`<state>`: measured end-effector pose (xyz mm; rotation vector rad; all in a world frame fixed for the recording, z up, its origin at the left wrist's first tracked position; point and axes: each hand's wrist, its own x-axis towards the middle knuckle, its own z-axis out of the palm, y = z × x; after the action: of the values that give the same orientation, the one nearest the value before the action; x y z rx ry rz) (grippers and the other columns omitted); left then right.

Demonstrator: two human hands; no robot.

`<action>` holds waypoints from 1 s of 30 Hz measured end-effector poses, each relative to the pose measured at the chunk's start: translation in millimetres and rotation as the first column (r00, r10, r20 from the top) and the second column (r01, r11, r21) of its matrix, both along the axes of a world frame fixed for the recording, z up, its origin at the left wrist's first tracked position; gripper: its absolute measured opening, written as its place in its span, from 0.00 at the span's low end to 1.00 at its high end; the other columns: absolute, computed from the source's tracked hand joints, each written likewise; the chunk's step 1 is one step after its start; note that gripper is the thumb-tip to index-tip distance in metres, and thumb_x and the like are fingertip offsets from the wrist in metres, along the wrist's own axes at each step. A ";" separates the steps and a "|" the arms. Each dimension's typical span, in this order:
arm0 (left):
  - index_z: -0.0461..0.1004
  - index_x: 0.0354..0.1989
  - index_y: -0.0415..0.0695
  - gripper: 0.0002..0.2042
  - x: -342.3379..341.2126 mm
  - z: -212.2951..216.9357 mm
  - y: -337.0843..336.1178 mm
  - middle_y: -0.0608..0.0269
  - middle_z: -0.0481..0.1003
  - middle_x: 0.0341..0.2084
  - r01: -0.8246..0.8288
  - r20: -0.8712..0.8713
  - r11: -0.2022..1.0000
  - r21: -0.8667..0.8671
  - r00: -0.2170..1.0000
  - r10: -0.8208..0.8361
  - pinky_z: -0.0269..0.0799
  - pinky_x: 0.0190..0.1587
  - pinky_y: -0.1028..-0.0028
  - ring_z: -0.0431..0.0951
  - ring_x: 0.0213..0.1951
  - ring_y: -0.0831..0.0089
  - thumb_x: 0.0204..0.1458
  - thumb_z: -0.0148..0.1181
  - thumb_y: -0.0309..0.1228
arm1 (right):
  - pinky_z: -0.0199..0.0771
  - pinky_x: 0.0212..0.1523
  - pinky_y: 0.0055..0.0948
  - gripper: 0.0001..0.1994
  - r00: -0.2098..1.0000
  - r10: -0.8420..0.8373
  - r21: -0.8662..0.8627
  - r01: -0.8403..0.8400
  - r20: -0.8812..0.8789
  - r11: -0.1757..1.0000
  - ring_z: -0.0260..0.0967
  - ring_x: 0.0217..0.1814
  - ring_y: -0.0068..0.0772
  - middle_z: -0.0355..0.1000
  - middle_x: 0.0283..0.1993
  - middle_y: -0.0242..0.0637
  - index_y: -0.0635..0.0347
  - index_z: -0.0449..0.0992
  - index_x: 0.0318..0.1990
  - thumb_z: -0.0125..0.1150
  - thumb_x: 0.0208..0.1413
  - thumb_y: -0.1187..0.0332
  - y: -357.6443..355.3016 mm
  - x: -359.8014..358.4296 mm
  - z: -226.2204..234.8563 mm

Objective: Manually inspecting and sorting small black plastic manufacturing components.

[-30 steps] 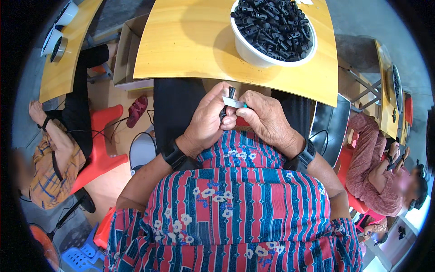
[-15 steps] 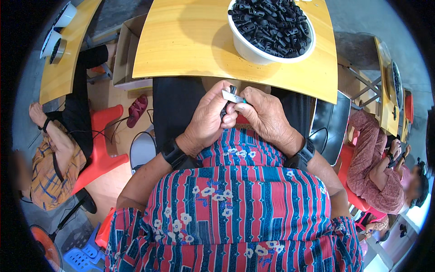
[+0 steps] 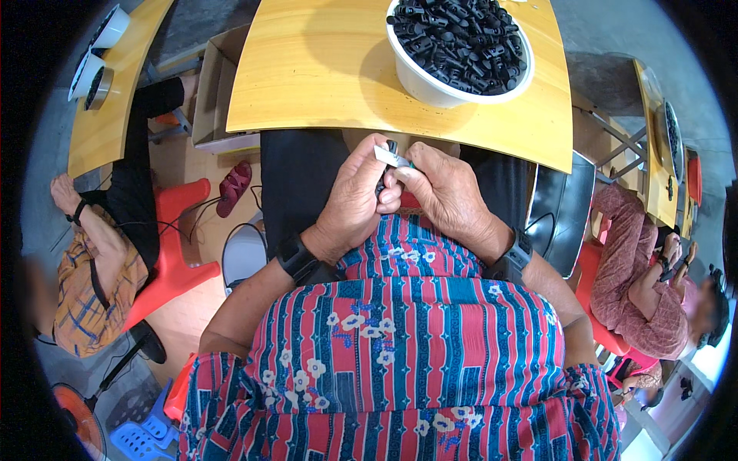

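Observation:
My left hand (image 3: 347, 194) is closed around a small black plastic part (image 3: 392, 146), whose top end pokes out above the fingers. My right hand (image 3: 455, 194) grips a craft knife with a pale, slanted blade (image 3: 389, 157); its handle is mostly covered by the fingers, with only a bit of green showing. The blade lies across the black part, close to the left thumb. Both hands are together over my lap, just below the near edge of the yellow table (image 3: 307, 104). How far the blade touches the part cannot be made out.
On the table stands a white tub (image 3: 430, 94) heaped with black plastic parts (image 3: 461, 46). A cardboard box (image 3: 219, 84) is on the floor to the left. One person (image 3: 100, 261) sits at a table on the left, others on the right. A fan (image 3: 77, 419) stands lower left.
My right hand has shifted slightly left, and the blade has moved a little with it across the black part. The left hand keeps its hold.

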<state>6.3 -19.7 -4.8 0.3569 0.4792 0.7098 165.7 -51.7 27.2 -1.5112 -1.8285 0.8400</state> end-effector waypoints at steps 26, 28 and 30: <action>0.62 0.40 0.46 0.09 3.6 -8.1 -3.2 0.72 0.59 0.25 0.023 0.009 0.999 0.030 1.000 -0.023 0.58 0.26 0.84 0.59 0.23 0.85 0.66 0.37 0.37 | 0.68 0.36 0.44 0.12 0.989 -0.051 -0.189 0.024 -0.137 0.982 0.70 0.36 0.56 0.69 0.30 0.49 0.61 0.67 0.34 0.48 0.62 0.61 5.2 0.0 -4.9; 0.62 0.40 0.46 0.10 2.1 -6.7 -2.6 0.72 0.59 0.25 0.018 0.002 0.999 0.045 1.000 -0.018 0.58 0.26 0.84 0.59 0.24 0.85 0.66 0.37 0.37 | 0.67 0.35 0.45 0.12 0.999 0.014 -0.109 -0.018 -0.045 0.994 0.70 0.35 0.55 0.69 0.29 0.49 0.61 0.67 0.34 0.49 0.62 0.61 5.9 0.8 -5.8; 0.62 0.40 0.45 0.10 0.3 -7.1 -2.4 0.72 0.59 0.26 0.011 -0.005 0.998 0.060 1.000 -0.010 0.57 0.26 0.84 0.59 0.24 0.85 0.66 0.36 0.37 | 0.67 0.35 0.45 0.12 0.999 0.035 -0.081 -0.034 0.013 0.996 0.70 0.34 0.55 0.69 0.29 0.48 0.60 0.67 0.34 0.49 0.62 0.60 4.5 1.8 -4.4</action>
<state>6.6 -22.1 -11.9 0.4176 0.4605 0.7145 167.5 -47.1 22.8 -1.5428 -1.8561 0.9325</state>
